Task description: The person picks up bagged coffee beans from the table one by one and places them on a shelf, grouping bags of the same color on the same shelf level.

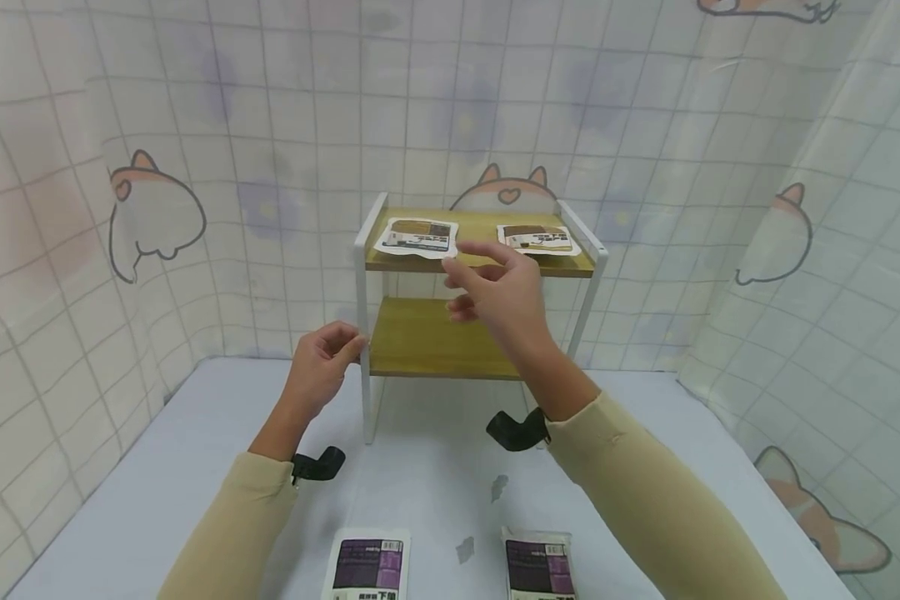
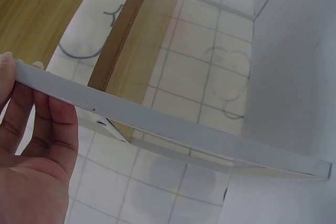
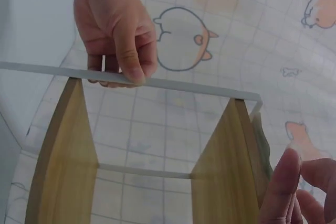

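**Left hand steadies the rack; right hand hovers by the top shelf**

A small two-shelf rack (image 1: 480,321) with white metal legs and wooden boards stands on the pale table (image 1: 157,500), against the cat-print backdrop. The left hand (image 1: 321,367) grips the rack's front left leg (image 1: 362,333), fingers and thumb curled round the thin white bar (the right wrist view shows this plainly). The right hand (image 1: 498,296) is raised in front of the top shelf, fingers loosely spread and holding nothing, its fingertips just beside the left packet (image 1: 417,237) lying flat there. A second packet (image 1: 537,238) lies on the same shelf, further right. Two purple-labelled packets (image 1: 367,567) (image 1: 537,569) lie on the table near the person.
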Demonstrator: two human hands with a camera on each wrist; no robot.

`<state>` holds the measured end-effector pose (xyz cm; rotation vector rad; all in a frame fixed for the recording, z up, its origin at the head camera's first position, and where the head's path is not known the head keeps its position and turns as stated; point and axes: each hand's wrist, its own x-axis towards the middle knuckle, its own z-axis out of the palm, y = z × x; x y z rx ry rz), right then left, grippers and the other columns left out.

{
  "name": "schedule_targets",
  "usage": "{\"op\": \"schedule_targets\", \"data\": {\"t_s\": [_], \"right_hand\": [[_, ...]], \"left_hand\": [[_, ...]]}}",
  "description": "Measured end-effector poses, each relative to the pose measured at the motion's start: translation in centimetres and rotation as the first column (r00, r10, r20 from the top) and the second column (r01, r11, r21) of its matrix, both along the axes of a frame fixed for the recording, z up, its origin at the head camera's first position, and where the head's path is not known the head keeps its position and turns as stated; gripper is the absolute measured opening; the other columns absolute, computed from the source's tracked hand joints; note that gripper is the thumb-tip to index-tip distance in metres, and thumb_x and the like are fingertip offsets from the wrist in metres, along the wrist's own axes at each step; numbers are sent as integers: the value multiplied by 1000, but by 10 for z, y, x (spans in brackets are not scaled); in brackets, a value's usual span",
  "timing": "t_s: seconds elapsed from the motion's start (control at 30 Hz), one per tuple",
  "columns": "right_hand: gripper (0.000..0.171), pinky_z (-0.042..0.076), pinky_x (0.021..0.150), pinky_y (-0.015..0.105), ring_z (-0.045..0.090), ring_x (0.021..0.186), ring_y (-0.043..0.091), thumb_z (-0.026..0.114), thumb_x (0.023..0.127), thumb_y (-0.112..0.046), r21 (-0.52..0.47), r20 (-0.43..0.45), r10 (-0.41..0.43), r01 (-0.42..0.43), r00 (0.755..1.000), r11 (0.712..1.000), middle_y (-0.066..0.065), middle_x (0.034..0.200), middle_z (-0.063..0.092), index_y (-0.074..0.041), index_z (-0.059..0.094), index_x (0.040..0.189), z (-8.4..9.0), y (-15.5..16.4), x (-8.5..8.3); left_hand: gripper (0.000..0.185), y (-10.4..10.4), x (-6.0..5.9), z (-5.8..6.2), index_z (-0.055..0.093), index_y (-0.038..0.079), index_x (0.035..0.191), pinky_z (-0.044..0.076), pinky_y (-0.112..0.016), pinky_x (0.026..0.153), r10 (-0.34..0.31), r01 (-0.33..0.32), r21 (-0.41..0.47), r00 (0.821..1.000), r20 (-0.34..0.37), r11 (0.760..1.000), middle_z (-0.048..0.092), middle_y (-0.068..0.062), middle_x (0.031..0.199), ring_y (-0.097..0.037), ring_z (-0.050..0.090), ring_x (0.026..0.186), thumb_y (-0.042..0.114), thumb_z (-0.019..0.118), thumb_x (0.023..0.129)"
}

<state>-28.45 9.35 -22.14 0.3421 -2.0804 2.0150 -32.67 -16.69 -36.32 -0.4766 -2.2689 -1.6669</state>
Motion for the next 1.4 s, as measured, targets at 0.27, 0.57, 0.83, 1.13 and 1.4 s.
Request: {"op": "schedule_targets", "data": {"t_s": [0.27, 0.57, 0.83, 1.13, 1.4], "right_hand": [[33, 63, 68, 36, 73, 67, 25, 78, 93, -27, 1, -8, 4, -4, 1000, 1000, 21, 103, 73, -15, 71, 123, -26, 19, 19], [31, 63, 75, 36, 74, 76, 23, 75, 95, -22, 60, 28, 39, -40, 999, 997, 25, 111, 71, -13, 69, 124, -71, 38, 46], [33, 63, 79, 34, 75, 82, 22, 75, 95, -20, 87, 24, 26, -28, 999, 996, 13, 104, 74, -7, 68, 125, -101, 52, 62], [31, 62, 82, 30, 75, 87, 21, 75, 95, -22, 95, 35, -19, 16, 999, 995, 6, 102, 75, -8, 70, 122, -125, 66, 77], [33, 61, 82, 28, 76, 88, 21, 76, 94, -20, 86, 89, -58, 50, 994, 995, 2, 102, 77, -4, 69, 122, -141, 79, 89]], "left_hand": [[29, 2, 0, 2, 69, 1, 111, 58, -27, 86, 0, 0, 5, 1000, 4, 1000, 73, -17, 107, -15, 70, 88, 28, 65, 102], [31, 1, 0, 0, 70, 3, 113, 55, -22, 84, 21, -21, -18, 1000, 8, 1000, 73, -16, 109, -16, 69, 90, 31, 64, 102], [30, 0, -1, -1, 70, 2, 112, 56, -23, 83, 14, -14, -8, 1000, -11, 1000, 73, -16, 107, -15, 69, 89, 30, 65, 102], [28, 1, -3, -2, 70, 4, 111, 57, -26, 85, 5, -5, 3, 1000, -17, 1000, 73, -17, 107, -15, 70, 87, 30, 66, 101], [29, 0, -2, -1, 70, 5, 112, 56, -26, 87, 15, -15, -12, 1000, -1, 1000, 74, -15, 108, -16, 70, 89, 32, 65, 101]]}}
